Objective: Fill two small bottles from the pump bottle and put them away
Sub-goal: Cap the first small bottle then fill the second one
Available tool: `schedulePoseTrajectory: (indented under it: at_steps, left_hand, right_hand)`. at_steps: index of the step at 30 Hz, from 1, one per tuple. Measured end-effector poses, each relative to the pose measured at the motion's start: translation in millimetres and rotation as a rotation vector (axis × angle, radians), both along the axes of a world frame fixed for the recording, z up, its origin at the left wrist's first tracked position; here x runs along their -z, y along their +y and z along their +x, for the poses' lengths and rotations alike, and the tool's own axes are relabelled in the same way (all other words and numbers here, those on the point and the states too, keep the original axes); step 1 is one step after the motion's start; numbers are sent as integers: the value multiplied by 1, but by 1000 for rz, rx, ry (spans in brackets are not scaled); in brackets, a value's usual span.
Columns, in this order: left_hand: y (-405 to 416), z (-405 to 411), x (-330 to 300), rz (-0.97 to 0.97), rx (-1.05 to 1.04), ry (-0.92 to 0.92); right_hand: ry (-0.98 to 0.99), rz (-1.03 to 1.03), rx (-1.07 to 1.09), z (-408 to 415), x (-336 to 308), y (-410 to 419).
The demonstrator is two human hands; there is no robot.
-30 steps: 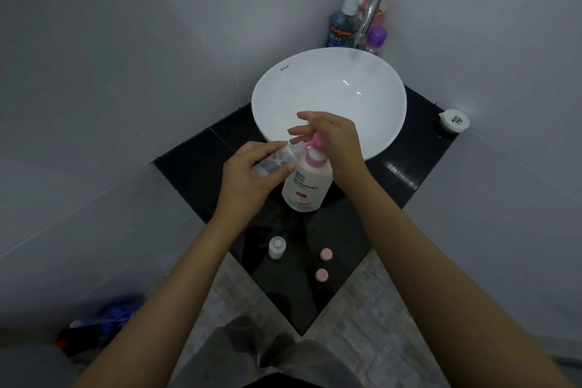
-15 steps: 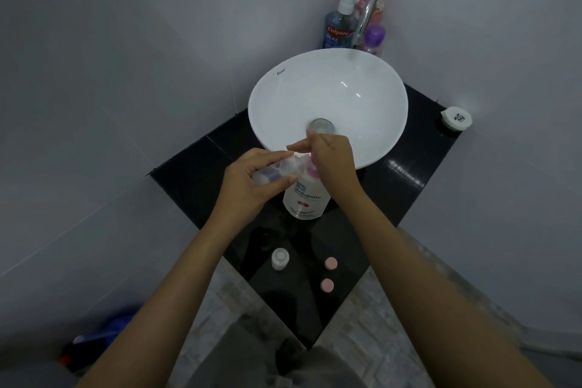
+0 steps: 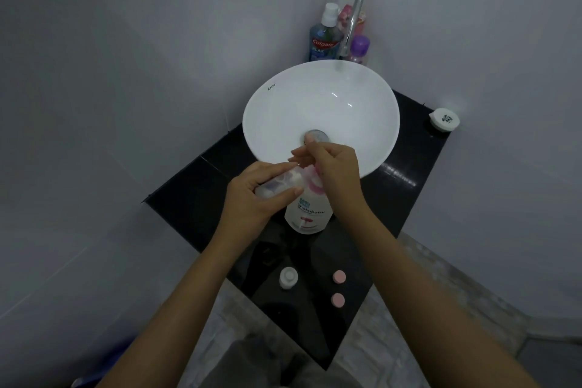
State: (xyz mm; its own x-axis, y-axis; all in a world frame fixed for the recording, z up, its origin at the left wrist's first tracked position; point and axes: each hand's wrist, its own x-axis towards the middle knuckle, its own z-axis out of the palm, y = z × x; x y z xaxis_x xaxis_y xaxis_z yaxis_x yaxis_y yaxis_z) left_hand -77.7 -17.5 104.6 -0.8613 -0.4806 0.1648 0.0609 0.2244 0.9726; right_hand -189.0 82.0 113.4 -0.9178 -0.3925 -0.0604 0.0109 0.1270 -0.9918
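Note:
A white pump bottle [image 3: 310,214] with a pink pump head stands on the black counter [image 3: 195,192] in front of the basin. My left hand [image 3: 258,195] holds a small clear bottle [image 3: 277,184] tilted, its mouth against the pump's spout. My right hand [image 3: 333,167] rests on top of the pump head and hides most of it. A second small white bottle [image 3: 288,277] stands upright nearer the counter's front corner. Two pink caps [image 3: 339,276] [image 3: 337,299] lie to its right.
A white bowl basin [image 3: 271,123] with a drain sits behind the pump bottle. A curved tap [image 3: 354,19], a mouthwash bottle [image 3: 324,38] and other bottles stand in the back corner. A white round item [image 3: 444,119] sits at the counter's right corner. Walls close in on both sides.
My right hand has pressed down on the pump head, which now sits lower. My left hand keeps the small bottle at the spout. The view has shifted slightly.

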Motion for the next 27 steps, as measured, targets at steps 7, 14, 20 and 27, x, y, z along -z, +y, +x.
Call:
schedulePoseTrajectory:
  at_steps: [7, 14, 20, 27]
  left_hand:
    - [2, 3, 9, 55, 22, -31]
    - [4, 6, 8, 82, 15, -38]
    - [3, 2, 1, 96, 2, -4]
    - [4, 3, 8, 116, 5, -30]
  right_hand:
    - [31, 62, 14, 0, 14, 3]
    - [53, 125, -36, -1, 6, 5]
    - [64, 33, -12, -5, -7, 8]
    - [54, 48, 40, 7, 9, 6]
